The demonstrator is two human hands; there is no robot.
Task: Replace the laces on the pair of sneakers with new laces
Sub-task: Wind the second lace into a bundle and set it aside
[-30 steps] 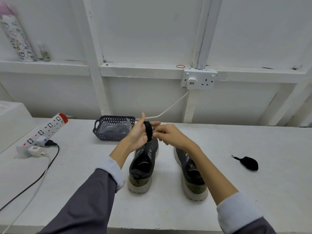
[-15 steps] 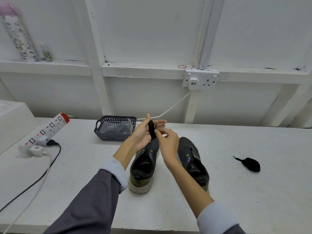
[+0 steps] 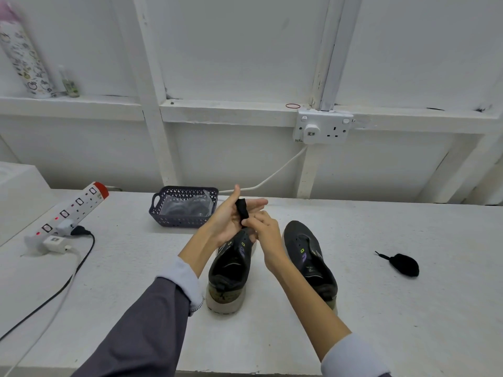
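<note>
Two dark sneakers with pale soles stand side by side on the white table, the left sneaker (image 3: 228, 270) and the right sneaker (image 3: 310, 257), both without laces, toes pointing away from me. Above the left sneaker's toe, my left hand (image 3: 228, 221) has a black lace (image 3: 241, 208) wound around its outstretched fingers. My right hand (image 3: 265, 229) pinches the lower end of that lace with thumb and forefinger. A second black lace bundle (image 3: 404, 264) lies on the table to the right, apart from both hands.
A dark plastic basket (image 3: 163, 216) holding clear packets stands behind the sneakers. A white power strip (image 3: 70, 210) with plugs and cables lies at the left. A wall socket (image 3: 324, 129) and a ledge with a patterned bottle (image 3: 24, 55) are on the wall.
My right hand moved from level with the lace to below it, gripping its lower end. The right forearm shifted left, uncovering the right sneaker. The lace stays wrapped on my left fingers.
</note>
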